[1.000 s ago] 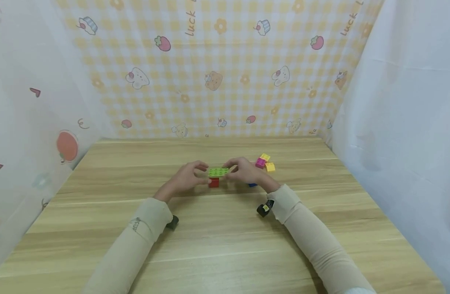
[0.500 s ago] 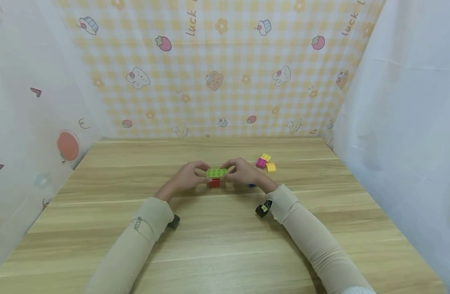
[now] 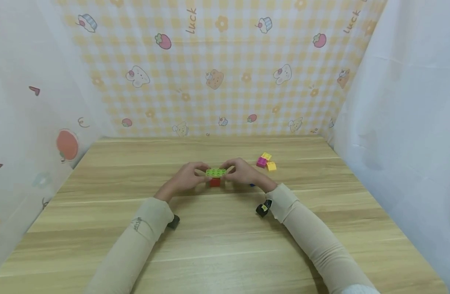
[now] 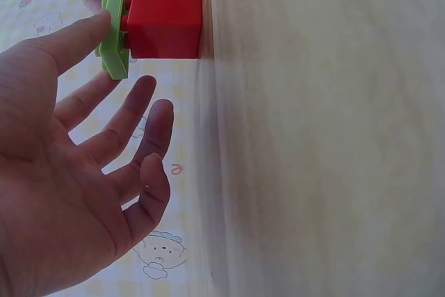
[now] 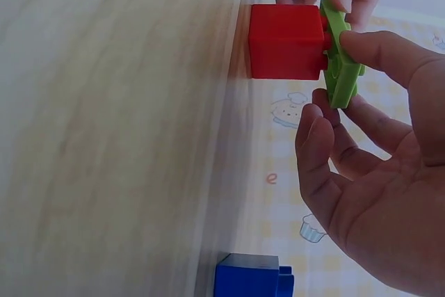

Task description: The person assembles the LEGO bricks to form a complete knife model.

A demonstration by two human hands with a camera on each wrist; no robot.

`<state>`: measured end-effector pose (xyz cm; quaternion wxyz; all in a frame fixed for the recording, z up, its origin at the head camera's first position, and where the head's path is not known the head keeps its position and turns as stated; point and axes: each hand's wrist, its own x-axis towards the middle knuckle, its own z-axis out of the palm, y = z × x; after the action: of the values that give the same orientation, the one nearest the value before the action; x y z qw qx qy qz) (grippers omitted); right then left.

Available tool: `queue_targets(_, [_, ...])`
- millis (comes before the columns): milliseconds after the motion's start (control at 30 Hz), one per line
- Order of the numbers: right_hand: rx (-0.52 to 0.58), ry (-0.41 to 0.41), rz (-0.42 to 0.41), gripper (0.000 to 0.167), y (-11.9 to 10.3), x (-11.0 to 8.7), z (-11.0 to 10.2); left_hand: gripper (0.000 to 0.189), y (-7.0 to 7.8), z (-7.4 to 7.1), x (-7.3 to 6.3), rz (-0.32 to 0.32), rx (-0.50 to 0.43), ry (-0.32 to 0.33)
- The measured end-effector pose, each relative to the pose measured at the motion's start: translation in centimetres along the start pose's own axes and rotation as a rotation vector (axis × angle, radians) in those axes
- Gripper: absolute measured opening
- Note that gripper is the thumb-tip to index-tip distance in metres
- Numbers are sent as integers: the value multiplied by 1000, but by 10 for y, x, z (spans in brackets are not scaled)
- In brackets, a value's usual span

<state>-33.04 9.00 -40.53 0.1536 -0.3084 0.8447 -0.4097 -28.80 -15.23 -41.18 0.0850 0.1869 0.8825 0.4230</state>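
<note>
A flat light-green building plate with studs (image 3: 215,172) lies level over a red toy brick (image 3: 215,182) that stands on the wooden table. My left hand (image 3: 187,176) pinches the plate's left end between thumb and fingers. At the opposite end, my right hand (image 3: 242,172) pinches it the same way. In the left wrist view the green plate (image 4: 117,29) is right at the studs of the red brick (image 4: 165,21). The right wrist view shows the plate (image 5: 341,57) slightly tilted against the red brick's studs (image 5: 325,39).
Beyond my right hand lie a magenta brick (image 3: 261,162) and two yellow bricks (image 3: 271,165). A blue brick (image 5: 247,277) stands to the right, mostly hidden by my right wrist in the head view. A patterned curtain (image 3: 214,102) hangs behind the table.
Both hands have moved the green plate slightly left, and it now sits more centred over the red brick. Both hands keep their hold on it.
</note>
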Motion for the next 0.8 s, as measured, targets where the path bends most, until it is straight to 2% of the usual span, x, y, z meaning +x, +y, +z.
queue_targets(467, [1, -7, 15, 39, 1, 2, 1, 44, 1, -1, 0, -24, -9, 14])
queue_targets(800, [11, -12, 19, 42, 1, 2, 1, 46, 3, 0, 1, -69, -22, 26])
